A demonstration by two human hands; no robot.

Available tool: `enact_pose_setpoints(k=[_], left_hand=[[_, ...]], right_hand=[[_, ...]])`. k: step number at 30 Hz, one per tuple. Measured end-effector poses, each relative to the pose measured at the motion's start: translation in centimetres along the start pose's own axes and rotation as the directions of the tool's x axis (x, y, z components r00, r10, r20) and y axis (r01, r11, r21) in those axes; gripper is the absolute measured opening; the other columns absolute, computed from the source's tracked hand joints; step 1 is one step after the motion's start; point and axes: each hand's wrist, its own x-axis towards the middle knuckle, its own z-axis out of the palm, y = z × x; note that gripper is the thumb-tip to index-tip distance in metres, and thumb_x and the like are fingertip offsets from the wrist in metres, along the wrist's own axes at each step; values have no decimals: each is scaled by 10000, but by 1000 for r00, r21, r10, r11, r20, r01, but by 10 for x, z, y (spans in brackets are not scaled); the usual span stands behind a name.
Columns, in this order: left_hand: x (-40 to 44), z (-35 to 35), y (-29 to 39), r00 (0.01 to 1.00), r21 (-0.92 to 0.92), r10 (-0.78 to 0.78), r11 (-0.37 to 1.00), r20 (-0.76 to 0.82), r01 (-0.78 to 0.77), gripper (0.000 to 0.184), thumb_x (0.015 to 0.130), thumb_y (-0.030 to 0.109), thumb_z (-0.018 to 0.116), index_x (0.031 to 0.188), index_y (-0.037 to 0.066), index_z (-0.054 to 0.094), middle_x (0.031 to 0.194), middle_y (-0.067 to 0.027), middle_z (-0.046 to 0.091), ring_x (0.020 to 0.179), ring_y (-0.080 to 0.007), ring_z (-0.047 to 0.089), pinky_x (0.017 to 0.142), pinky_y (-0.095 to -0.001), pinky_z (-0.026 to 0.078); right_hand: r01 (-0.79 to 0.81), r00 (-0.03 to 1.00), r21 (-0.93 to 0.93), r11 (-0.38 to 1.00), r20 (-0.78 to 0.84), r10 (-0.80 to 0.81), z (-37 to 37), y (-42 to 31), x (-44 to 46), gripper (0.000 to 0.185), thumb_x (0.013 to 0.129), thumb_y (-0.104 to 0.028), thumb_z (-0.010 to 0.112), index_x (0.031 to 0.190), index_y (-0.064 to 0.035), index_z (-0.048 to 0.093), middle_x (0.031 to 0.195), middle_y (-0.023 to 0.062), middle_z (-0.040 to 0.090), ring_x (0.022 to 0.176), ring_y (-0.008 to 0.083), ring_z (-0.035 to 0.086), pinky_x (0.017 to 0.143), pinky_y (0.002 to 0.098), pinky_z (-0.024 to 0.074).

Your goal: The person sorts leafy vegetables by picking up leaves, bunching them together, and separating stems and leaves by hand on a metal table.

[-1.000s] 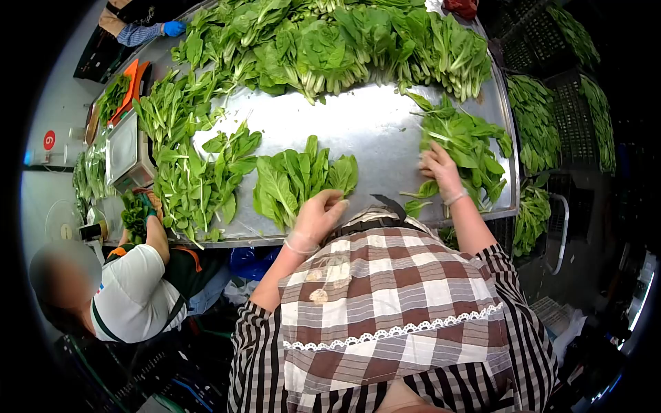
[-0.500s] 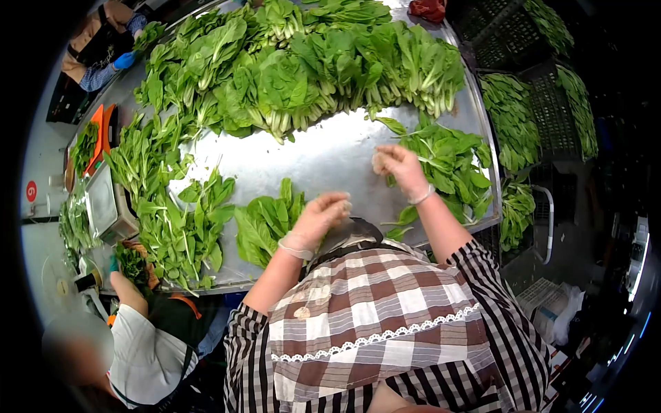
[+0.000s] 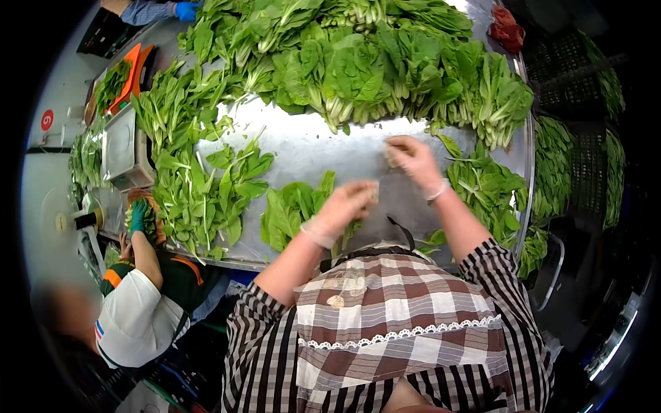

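Observation:
My left hand (image 3: 344, 208), in a clear thin glove, hovers over the near part of the metal table (image 3: 310, 148) with its fingers curled together. Just left of it lies a small bunch of leafy greens (image 3: 292, 213). Farther forward and to the right is my right hand (image 3: 414, 164), also gloved, its fingertips pinched. I cannot make out whether anything is between the fingers of either hand. To the right of that hand rests a loose pile of greens (image 3: 485, 196).
Heaped greens (image 3: 365, 72) line the far side, and more loose greens (image 3: 203, 193) lie left. A scale (image 3: 127, 148) and an orange tray (image 3: 131, 79) stand beyond. Black crates (image 3: 589, 158) sit right. A co-worker's green-gloved hand (image 3: 138, 215) holds greens lower left; another's blue glove (image 3: 186, 11) is upper left.
My view has shifted, so the table sits farther right and higher. My hands have come closer together, still curled. The lower-left co-worker's gloved hand is now on the greens.

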Motion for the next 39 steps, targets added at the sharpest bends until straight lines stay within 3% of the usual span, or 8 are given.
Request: enact_pose_setpoints(k=[3, 9, 13, 17, 21, 22, 33, 39], left_hand=[[27, -17, 34, 951, -137, 180, 966, -249, -219, 409, 935, 260, 612, 1261, 37, 508, 1184, -87, 618, 1025, -173, 614, 826, -325, 517], [105, -62, 63, 693, -49, 288, 905, -660, -422, 522, 897, 335, 659, 1286, 41, 473, 1173, -69, 572, 1005, -173, 563, 820, -294, 465], [111, -70, 85, 814, -146, 148, 950, -562, -274, 580, 896, 401, 654, 1262, -8, 467, 1187, -107, 565, 956, -190, 579, 771, -318, 509], [123, -83, 97, 884, -238, 119, 939, -453, -248, 515, 922, 433, 597, 1139, -32, 544, 979, -136, 656, 823, -215, 648, 669, -318, 535], [131, -86, 94, 755, 124, 292, 954, -587, -273, 455, 946, 390, 541, 984, -52, 643, 882, -146, 678, 769, -228, 639, 687, -326, 499], [133, -88, 91, 778, 142, 310, 950, -546, -279, 422, 960, 365, 552, 1092, -33, 607, 923, -116, 658, 741, -195, 628, 652, -327, 524], [75, -71, 99, 565, 141, 529, 797, -634, -588, 280, 937, 211, 585, 950, -56, 668, 804, -61, 658, 680, -122, 548, 629, -279, 454], [29, -49, 77, 533, 315, 582, 800, -614, -510, 282, 947, 193, 550, 831, -26, 685, 693, -20, 627, 638, -75, 483, 573, -270, 415]], right_hand=[[163, 981, -4, 987, 102, -162, 42, 1, 17, 509, 891, -180, 675, 1340, 2, 519, 1024, 93, 672, 843, 133, 632, 716, 259, 538], [-98, 995, 93, 991, -3, 98, 84, -22, 48, 694, 869, -159, 655, 1438, 69, 331, 1056, 110, 651, 806, 135, 626, 666, 258, 516], [-22, 994, 71, 997, -101, 29, 97, -15, 65, 673, 835, -163, 685, 1372, 106, 383, 1037, 119, 657, 699, 133, 618, 592, 249, 490], [-71, 970, 364, 929, -192, 150, 100, -42, 61, 535, 849, -240, 700, 1236, 66, 492, 1011, 120, 653, 648, 127, 603, 527, 247, 449], [-137, 959, 393, 909, -177, 221, 101, -52, 64, 444, 867, -318, 700, 1116, 27, 571, 887, 92, 648, 596, 118, 572, 506, 248, 430], [-155, 962, 382, 911, -152, 227, 101, -54, 67, 435, 871, -336, 698, 1092, 22, 589, 853, 83, 645, 584, 117, 563, 506, 249, 431], [-22, 996, 304, 953, -81, 49, 115, -77, 71, 266, 902, -267, 678, 888, -1, 666, 729, 44, 622, 593, 102, 544, 541, 233, 432], [10, 999, 121, 993, -32, -6, 108, -80, 33, 281, 865, -258, 689, 887, 23, 701, 732, 63, 683, 614, 115, 617, 556, 260, 482]])
